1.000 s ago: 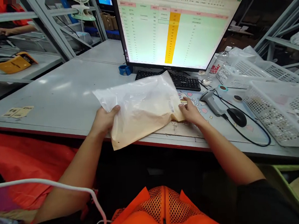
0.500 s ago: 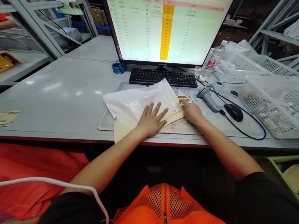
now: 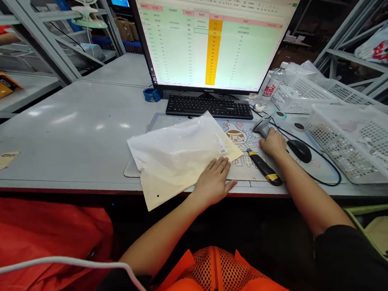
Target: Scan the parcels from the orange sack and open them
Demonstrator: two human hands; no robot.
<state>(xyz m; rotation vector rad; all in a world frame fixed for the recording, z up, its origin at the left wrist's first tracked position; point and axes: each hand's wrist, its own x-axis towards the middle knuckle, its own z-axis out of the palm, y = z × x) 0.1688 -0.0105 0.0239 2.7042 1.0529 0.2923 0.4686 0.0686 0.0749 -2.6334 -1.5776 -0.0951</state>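
Since the last frame the right hand [image 3: 273, 143] has left the end of the cream-and-white plastic mailing bag [image 3: 178, 157] for the grey handheld barcode scanner [image 3: 262, 126], and the left hand [image 3: 213, 179] has shifted to the bag's near right edge. The right hand's fingers curl around the scanner's handle; whether the scanner is lifted cannot be told. The left hand lies spread and flat, gripping nothing, its fingertips on the bag. The bag lies to the left of the right hand, its long axis running across the desk [image 3: 67, 136] and rising slightly toward the far right, with the left hand nearer; its small printed label [image 3: 220, 146] faces up just beyond those fingertips. Between the hands, a black-and-yellow utility knife [image 3: 264, 167] slants on the pale cartoon-printed mat [image 3: 236, 136]. The bag's near left corner overhangs the desk's front edge. A black keyboard [image 3: 207, 107] and lit monitor [image 3: 206, 42] stand behind, white perforated plastic baskets [image 3: 347, 152] to the right, grey metal shelving [image 3: 36, 37] to the left.
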